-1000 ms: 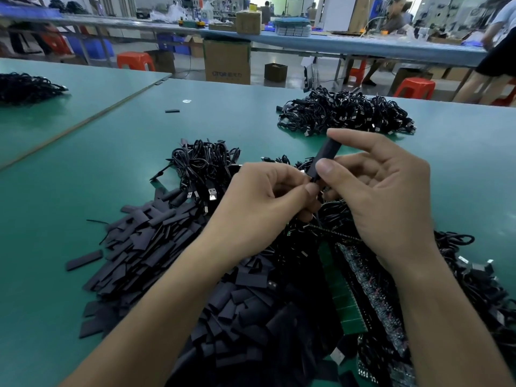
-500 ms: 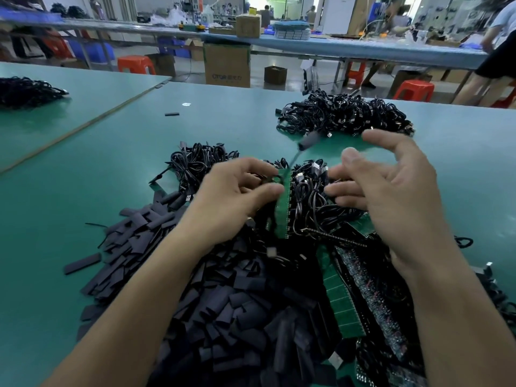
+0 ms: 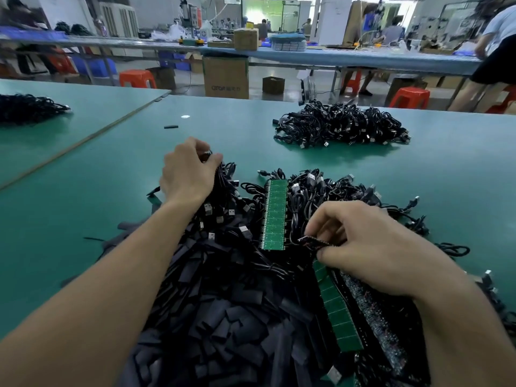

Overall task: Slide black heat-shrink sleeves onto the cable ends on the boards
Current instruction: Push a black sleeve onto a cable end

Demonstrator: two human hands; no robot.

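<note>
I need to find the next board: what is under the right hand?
The right hand pinches a dark strip end. Below it a green board strip and a dark board run out toward the viewer. Their far ends are covered by the hand.

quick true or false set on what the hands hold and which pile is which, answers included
1. The left hand grips a bunch of black cables. True.
2. The right hand lies flat, holding nothing. False: it pinches the end of a dark board strip.
3. A green board lies among cables between the hands. True.
4. The far heap is sleeves. False: it is cables; the sleeves lie near, by the left forearm.
</note>
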